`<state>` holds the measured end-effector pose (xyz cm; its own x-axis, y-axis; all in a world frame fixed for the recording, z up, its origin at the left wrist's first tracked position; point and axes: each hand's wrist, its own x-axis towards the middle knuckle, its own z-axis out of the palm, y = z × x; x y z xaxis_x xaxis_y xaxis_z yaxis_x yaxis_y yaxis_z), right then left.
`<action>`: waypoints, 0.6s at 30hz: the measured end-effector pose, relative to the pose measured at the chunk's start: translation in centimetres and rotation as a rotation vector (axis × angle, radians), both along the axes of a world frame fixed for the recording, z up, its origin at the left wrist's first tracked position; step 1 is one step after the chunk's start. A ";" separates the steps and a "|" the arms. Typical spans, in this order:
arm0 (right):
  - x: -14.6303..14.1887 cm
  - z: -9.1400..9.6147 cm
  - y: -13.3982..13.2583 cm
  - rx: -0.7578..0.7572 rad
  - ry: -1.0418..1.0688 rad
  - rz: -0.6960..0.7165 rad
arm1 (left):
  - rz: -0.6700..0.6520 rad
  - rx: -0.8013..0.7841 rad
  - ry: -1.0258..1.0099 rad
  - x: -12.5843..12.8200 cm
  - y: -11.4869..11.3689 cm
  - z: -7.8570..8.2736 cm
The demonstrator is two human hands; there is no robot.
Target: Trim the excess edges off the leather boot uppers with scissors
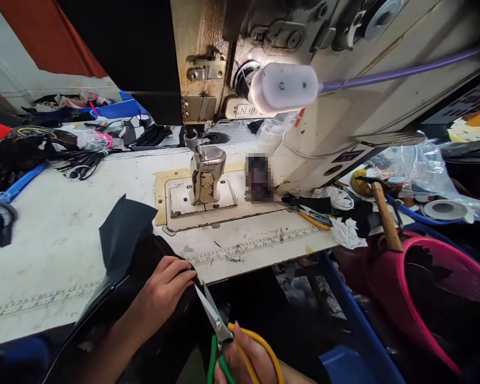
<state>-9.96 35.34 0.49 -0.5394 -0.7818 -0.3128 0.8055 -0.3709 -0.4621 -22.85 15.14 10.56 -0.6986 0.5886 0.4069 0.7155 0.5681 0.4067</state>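
L hand (164, 290) holds fabric (124, 234); R hand (246, 362) w/ scissors (216, 319) just beside.

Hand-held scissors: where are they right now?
Head view, bottom centre: the scissors are in the right hand, below the table edge, blades pointing up toward the left hand on the black fabric.

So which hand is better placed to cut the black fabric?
Probably the right hand: it holds the scissors, blades open and pointing at the black fabric, which the left hand presses down.
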 end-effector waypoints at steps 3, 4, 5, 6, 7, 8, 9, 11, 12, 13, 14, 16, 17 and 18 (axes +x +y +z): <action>-0.8 0.2 0.0 -0.028 0.007 0.039 | 0.010 0.015 0.009 0.1 0.3 0.3; -1.0 0.3 0.0 -0.039 0.001 0.051 | 0.012 0.014 0.009 0.1 0.5 0.3; -1.2 0.3 0.0 -0.052 -0.010 0.056 | 0.012 0.010 0.009 0.0 0.6 0.3; -1.4 0.3 0.0 -0.068 -0.019 0.064 | 0.013 0.007 0.010 0.0 0.7 0.3; -1.5 0.3 0.0 -0.089 -0.024 0.075 | 0.015 0.002 0.010 -0.1 0.8 0.3; -1.7 0.2 0.0 -0.116 -0.026 0.083 | 0.016 -0.002 0.010 -0.1 0.8 0.3; -1.8 0.2 0.0 -0.148 -0.026 0.084 | 0.021 -0.007 0.007 -0.1 0.9 0.3; -1.9 0.0 0.0 -0.206 -0.027 0.076 | 0.064 -0.012 0.001 0.0 1.0 0.2; -1.9 -0.2 0.1 -0.225 -0.034 0.069 | 0.116 -0.010 0.000 0.2 1.1 0.2; -1.9 -0.3 0.2 -0.235 -0.044 0.062 | 0.186 -0.007 0.002 0.4 1.3 0.2; -1.9 -0.4 0.2 -0.239 -0.050 0.061 | 0.264 -0.004 0.007 0.7 1.6 0.2; -1.9 -0.5 0.4 -0.214 -0.057 0.067 | 0.411 -0.030 0.003 1.3 2.4 0.1; -1.9 -0.4 0.5 -0.180 -0.058 0.065 | 0.464 -0.051 -0.011 1.6 2.9 0.0; -1.9 -0.1 0.7 -0.131 -0.058 0.065 | 0.502 -0.069 -0.033 1.9 3.4 -0.1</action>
<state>-11.82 36.00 0.35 -0.4704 -0.8506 -0.2351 0.8537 -0.3712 -0.3651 -20.91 18.53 10.44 -0.9139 0.2017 0.3522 0.3351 0.8647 0.3741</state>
